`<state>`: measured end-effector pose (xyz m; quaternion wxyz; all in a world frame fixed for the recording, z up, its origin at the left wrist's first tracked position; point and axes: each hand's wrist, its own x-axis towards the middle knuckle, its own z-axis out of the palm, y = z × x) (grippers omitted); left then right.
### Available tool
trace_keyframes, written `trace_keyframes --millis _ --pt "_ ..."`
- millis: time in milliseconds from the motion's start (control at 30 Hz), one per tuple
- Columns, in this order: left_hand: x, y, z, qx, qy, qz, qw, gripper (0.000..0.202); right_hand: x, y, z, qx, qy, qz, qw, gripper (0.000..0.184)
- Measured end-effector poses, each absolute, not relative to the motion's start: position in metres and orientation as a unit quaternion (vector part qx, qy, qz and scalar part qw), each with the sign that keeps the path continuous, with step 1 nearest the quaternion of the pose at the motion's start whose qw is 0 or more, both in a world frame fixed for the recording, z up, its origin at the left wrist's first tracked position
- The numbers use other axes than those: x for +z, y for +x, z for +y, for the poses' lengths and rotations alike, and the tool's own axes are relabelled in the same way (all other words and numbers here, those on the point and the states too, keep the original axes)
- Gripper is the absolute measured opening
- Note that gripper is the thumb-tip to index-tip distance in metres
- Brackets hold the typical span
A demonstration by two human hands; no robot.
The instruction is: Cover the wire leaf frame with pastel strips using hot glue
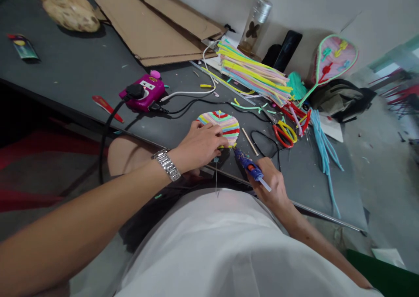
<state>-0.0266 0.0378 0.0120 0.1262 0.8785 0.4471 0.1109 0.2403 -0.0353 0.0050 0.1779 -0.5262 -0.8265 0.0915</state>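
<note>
Disc [231,124] of fuzzy strips, striped in yellow, red, pink and pale blue, close to the near edge of a dark gray table [307,188]. Lies partly hidden under the left hand [201,146], with fingers curled over its near side and apparently grasping it; cannot tell from above the thumb's exact place. On that wrist, a metal-banded watch [166,165]. In the right hand [271,179], with fingers wrapped around the handle, a blue glue gun [246,164], clear stick out of its back end, nozzle right by the disc's lower right edge; cannot tell whether touching. Just beside the disc, to the right, a thin pale stick [250,142]; farther right, red and yellow scissor handles [282,137]. Beyond these, a bundle of fuzzy strips [255,75], mostly yellow and pastel. To the left, a purple power socket [153,87] with a black plug [135,90]. Toward the back, flat cardboard [153,26] and a clear bottle [250,30] with a silver cap. Near the table's right end, loose light-blue strips [322,142].
</note>
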Motion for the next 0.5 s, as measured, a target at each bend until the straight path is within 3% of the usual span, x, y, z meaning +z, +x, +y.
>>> trace_keyframes --millis 500 --pt "0.0052 -0.0279 0.0379 0.123 0.881 0.444 0.111 0.022 0.0101 0.2375 -0.0373 0.089 -0.540 -0.820 0.167 0.014"
